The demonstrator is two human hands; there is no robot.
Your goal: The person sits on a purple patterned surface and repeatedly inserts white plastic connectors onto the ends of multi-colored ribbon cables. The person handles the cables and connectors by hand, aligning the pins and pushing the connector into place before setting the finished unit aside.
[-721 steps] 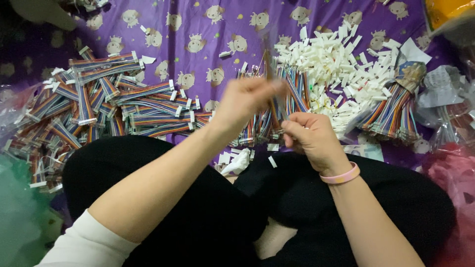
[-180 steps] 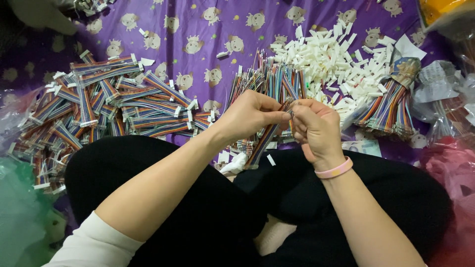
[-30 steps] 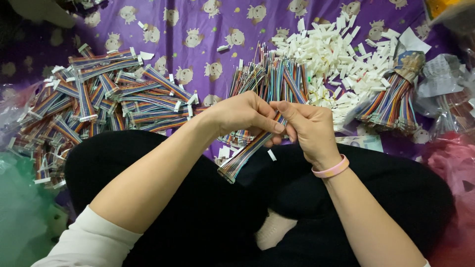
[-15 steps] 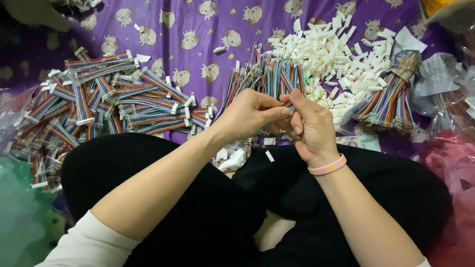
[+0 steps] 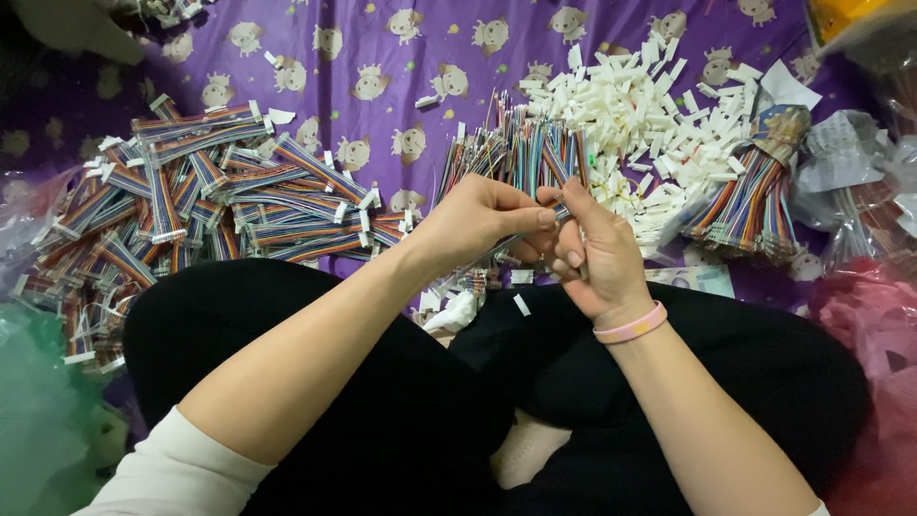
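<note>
My left hand [image 5: 473, 222] and my right hand [image 5: 594, 250] meet above my lap, fingertips pinched together on a thin rainbow ribbon cable [image 5: 499, 250] that trails down and left from between them. What the fingertips hold at the cable's end is hidden. Just beyond the hands lies a loose bundle of multicoloured ribbon cables [image 5: 521, 153]. A pile of small white plastic connector housings [image 5: 645, 124] spreads behind it to the right. A pink band [image 5: 630, 327] circles my right wrist.
A big heap of finished rainbow cables with white connectors [image 5: 191, 215] lies at the left on a purple printed cloth [image 5: 382, 57]. Another tied cable bundle [image 5: 750, 196] sits at right beside clear plastic bags [image 5: 860, 182]. My black-trousered legs [image 5: 382, 401] are crossed below.
Over the last second the hands have drawn closer and the cable, earlier hanging out below them, is now mostly tucked between the fingers. Piles have not moved.
</note>
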